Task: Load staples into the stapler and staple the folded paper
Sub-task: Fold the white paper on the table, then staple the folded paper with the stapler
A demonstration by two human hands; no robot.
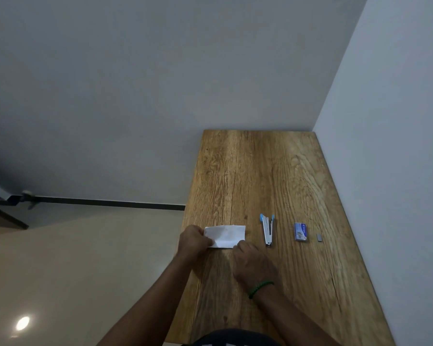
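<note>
Both hands are down on the white folded paper (225, 236) at the near left of the wooden tabletop (273, 171): left hand (194, 239) pinches its left edge, right hand (251, 260) presses fingers closed on the near right corner. Thin, light, floppy stuff, that paper; best held flat near the fold. Just right lies the silver stapler with blue tips (268, 229), swung open, rigid and small, so grasp along its body. Further right, the blue staple box (300, 231) and a tiny grey staple strip (319, 237), brittle, likely needing fingertip care.
</note>
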